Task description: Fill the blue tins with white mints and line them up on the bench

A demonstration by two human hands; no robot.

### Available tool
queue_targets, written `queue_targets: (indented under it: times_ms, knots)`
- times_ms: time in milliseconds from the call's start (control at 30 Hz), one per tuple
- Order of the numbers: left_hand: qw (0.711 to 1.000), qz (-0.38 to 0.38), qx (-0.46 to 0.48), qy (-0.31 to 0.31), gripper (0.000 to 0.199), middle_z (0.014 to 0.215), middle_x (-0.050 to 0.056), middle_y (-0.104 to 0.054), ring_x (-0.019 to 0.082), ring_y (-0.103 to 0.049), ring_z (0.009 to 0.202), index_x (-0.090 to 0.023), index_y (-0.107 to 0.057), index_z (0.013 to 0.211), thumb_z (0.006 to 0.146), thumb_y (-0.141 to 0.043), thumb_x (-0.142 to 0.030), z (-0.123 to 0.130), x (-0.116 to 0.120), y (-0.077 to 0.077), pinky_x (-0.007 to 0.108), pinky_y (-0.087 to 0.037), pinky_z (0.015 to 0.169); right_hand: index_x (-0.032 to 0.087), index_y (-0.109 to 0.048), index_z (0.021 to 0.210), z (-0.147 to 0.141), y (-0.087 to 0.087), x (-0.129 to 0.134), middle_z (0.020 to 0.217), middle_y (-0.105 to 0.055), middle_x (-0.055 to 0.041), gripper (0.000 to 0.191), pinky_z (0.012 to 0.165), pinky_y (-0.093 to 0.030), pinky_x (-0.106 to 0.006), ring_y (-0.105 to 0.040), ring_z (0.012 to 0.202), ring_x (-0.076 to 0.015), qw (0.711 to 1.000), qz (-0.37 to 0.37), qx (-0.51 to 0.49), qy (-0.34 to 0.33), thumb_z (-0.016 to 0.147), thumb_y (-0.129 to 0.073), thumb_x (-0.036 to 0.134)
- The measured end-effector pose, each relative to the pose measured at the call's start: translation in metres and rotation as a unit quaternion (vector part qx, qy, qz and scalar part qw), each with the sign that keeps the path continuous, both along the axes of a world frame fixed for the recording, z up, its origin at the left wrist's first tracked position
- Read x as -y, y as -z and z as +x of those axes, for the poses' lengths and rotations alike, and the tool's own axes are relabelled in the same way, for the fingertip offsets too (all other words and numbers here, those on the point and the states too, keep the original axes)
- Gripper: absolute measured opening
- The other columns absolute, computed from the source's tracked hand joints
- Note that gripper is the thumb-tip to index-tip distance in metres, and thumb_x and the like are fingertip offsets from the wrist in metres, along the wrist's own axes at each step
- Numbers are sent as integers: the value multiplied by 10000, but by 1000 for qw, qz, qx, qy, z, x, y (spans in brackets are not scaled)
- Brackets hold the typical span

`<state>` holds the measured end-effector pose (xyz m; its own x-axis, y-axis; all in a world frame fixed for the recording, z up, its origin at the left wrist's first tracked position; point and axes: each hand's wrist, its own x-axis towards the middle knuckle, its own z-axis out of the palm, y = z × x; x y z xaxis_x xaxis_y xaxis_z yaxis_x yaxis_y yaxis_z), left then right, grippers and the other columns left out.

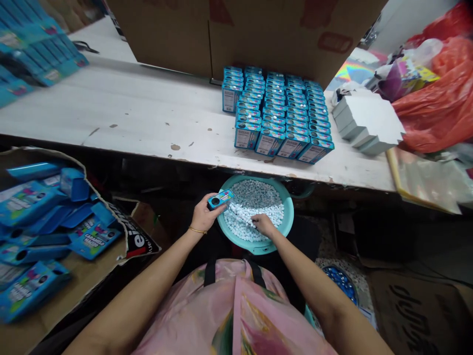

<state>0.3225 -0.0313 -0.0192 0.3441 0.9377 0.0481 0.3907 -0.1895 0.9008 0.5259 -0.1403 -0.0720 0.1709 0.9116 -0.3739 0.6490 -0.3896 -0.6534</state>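
Note:
My left hand [205,215] is closed around a small blue candy box [220,198], its top with a dark round hole turned up. The box is over the left rim of a turquoise basin [288,209]. White candies [254,192] fill much of the basin. My right hand [263,225] reaches in from the right with its fingers pressed together at the candies. What those fingers hold, if anything, is too small to make out.
Rows of blue boxes [273,125] stand on the white table [148,118] before a large carton [177,39]. A cardboard box [92,286] of blue boxes lies left. White cartons [365,118] and red plastic bags [439,98] are right. Blue pieces [338,283] lie in a container below.

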Motion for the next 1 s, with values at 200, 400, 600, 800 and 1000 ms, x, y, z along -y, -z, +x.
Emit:
queue_targets:
  times_ms: [200, 400, 600, 800, 1000]
  knots:
    - [1000, 12, -7, 8, 459, 853, 25, -616, 153, -570, 761, -150, -546, 998, 624, -617, -407, 3, -2, 3, 271, -453, 730, 156, -670, 778, 40, -42, 16, 727, -629, -8, 233, 654, -402, -221, -549, 704, -137, 998, 21, -45, -24, 681, -458, 154]
    - [996, 38, -57, 50, 416, 867, 21, -621, 160, -579, 770, -174, -548, 1011, 635, -614, -340, 19, 2, 12, 269, -454, 726, 166, -671, 883, 52, -110, 5, 801, -640, -15, 281, 668, -387, -223, -552, 728, -137, 993, 49, -40, -99, 709, -450, 176]
    - [987, 70, -106, 99, 386, 929, 23, -618, 180, -569, 842, -201, -554, 1014, 637, -606, -265, 32, 10, 15, 284, -444, 768, 200, -675, 820, 25, -160, -21, 791, -658, -38, 261, 665, -359, -222, -565, 791, -158, 964, -8, 177, -198, 723, -435, 164]
    - [984, 86, -103, 116, 374, 986, 42, -606, 194, -562, 899, -183, -547, 1009, 642, -600, -237, 34, 14, 18, 309, -435, 816, 154, -613, 974, -8, -190, -33, 929, -622, -139, 319, 666, -393, -277, -573, 832, -211, 910, -87, 335, -230, 738, -399, 158]
    - [989, 91, -49, 110, 386, 997, 38, -602, 185, -560, 917, -192, -541, 1028, 652, -610, -253, 27, 13, 23, 304, -433, 828, 175, -617, 913, -1, -199, -20, 899, -622, -107, 297, 676, -390, -276, -566, 823, -199, 910, -60, 343, -225, 739, -381, 127]
